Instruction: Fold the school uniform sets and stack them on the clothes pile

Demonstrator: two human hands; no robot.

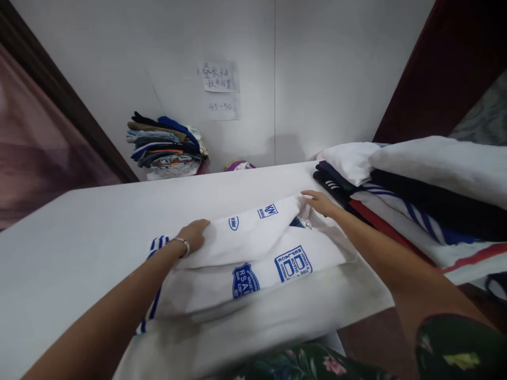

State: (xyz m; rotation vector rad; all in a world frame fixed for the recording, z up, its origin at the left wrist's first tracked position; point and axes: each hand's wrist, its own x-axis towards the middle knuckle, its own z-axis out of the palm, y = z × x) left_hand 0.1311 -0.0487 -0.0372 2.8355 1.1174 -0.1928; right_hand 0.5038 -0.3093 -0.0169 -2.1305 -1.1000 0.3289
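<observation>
A white jacket (222, 282) with blue printed badges and blue-striped ribbing on its left side lies in front of me, its near part hanging over the table's front edge. My left hand (195, 235), with a bracelet at the wrist, is closed on the jacket's left side at the far edge. At the far right corner, my right hand (320, 202) pinches the cloth beside a dark label and a shiny snap. The upper part of the jacket is doubled over towards me, leaving a loose fold across the middle.
The white table (99, 232) stands against a pale wall with handwritten paper signs (221, 76). A stack of folded clothes (168, 145) is at the back left, near a small purple-and-white bundle (239, 165). A large clothes pile (420, 206) borders the right. A pink curtain (39, 132) hangs left.
</observation>
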